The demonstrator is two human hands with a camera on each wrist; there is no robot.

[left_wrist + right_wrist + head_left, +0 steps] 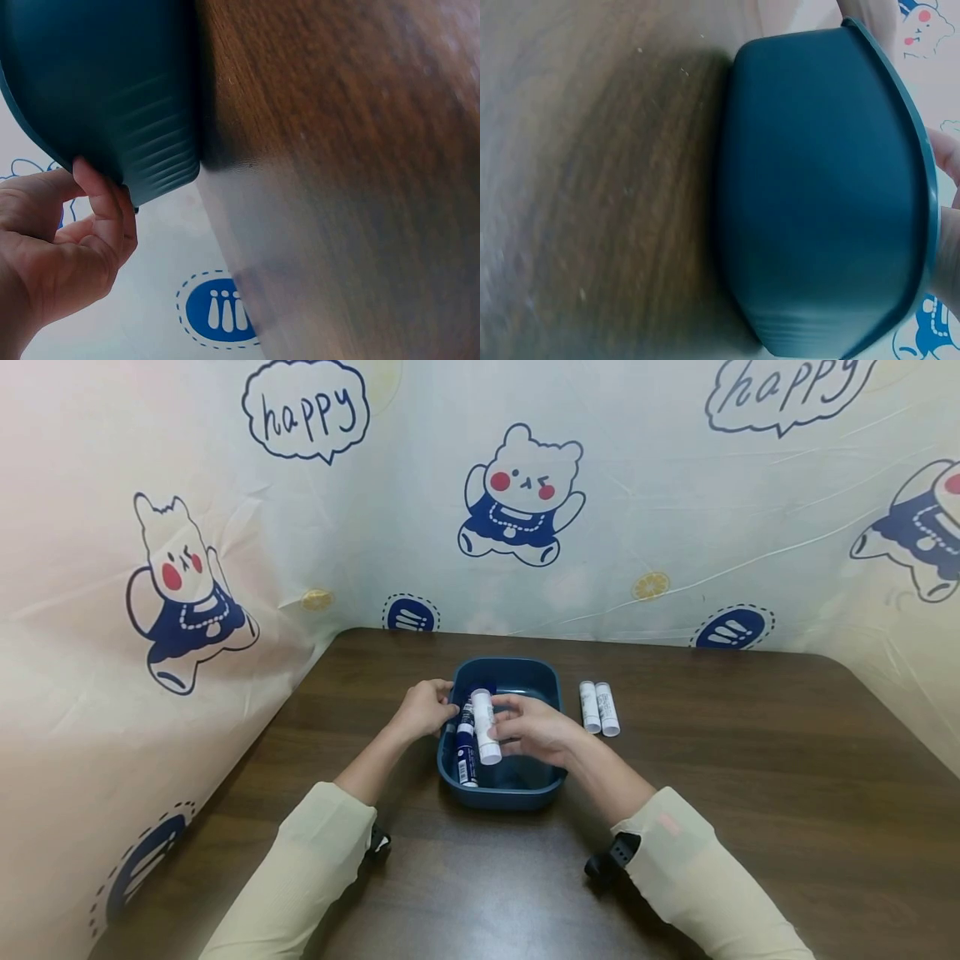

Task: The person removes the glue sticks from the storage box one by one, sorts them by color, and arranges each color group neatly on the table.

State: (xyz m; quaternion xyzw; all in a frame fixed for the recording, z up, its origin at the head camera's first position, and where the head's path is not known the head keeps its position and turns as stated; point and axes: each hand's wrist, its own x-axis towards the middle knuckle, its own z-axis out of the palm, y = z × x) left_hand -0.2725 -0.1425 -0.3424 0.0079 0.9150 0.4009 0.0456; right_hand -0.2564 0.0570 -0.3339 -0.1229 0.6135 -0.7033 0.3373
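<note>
A dark blue plastic bin (510, 800) stands on the table. My left hand (425, 708) holds its left rim, and in the left wrist view the fingers (105, 202) bend against the bin's outer wall. Over the bin, my right hand (543, 728) pinches a white capped tube (486, 727) shaped like a glue stick, upper end leaning left. Dark blue tubes with white labels (466, 752) lie inside along the left wall, partly hidden by the white one. In the right wrist view, the bin (817, 180) covers most of my right hand (949, 225) and its tube.
Two more white tubes (599, 708) lie side by side on the brown wooden table (750, 777), right of the bin. A printed cloth (420, 485) with cartoon bears hangs behind the table and along its sides.
</note>
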